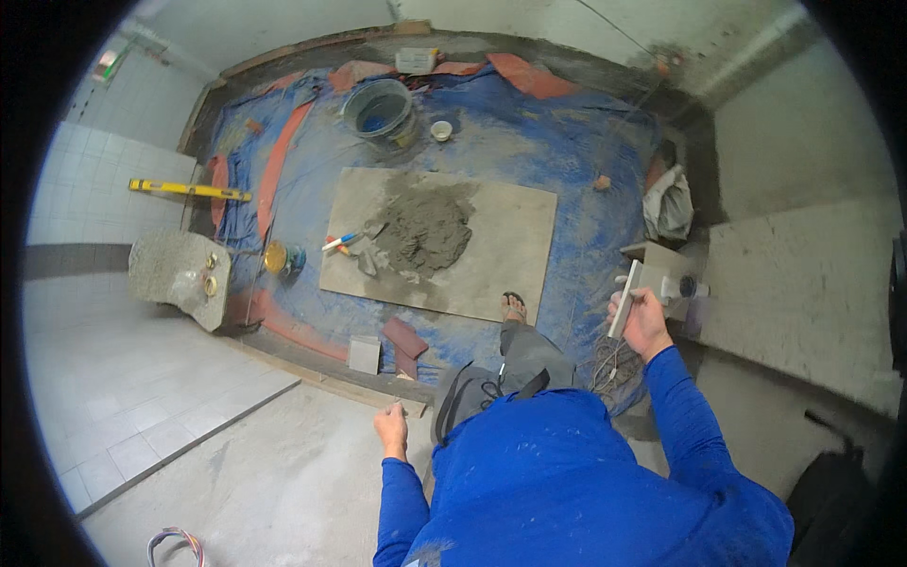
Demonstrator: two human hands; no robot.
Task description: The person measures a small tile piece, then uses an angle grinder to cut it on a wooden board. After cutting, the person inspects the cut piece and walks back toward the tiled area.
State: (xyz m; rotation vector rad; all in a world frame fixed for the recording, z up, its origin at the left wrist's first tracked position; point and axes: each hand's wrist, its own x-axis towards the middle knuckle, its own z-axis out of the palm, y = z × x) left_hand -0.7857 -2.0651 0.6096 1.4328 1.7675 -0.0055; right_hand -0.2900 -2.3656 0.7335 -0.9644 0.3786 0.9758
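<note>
My right hand [648, 326] is raised on the right side, gripping a narrow flat pale grey piece [625, 300] seen nearly edge-on; its kind is not clear. Down at the lower middle, my left hand [391, 432] is closed, and whatever its fingers may hold is hidden. A heap of wet grey mortar [425, 230] lies on a large flat board [505, 213] in front of me. At the heap's left edge rest a trowel with a blue and white handle [340, 242] and another trowel [367, 263] beside it. My sandalled foot [513, 307] stands on the board's near edge.
A blue tarp [586, 246] covers the floor under the board. Around it stand a large bucket [380, 113], a white cup [441, 130], a paint can [283, 258], a yellow spirit level [189, 190], a stone slab [175, 269], loose tiles [364, 354], a coiled cable [616, 367] and a sack [668, 203].
</note>
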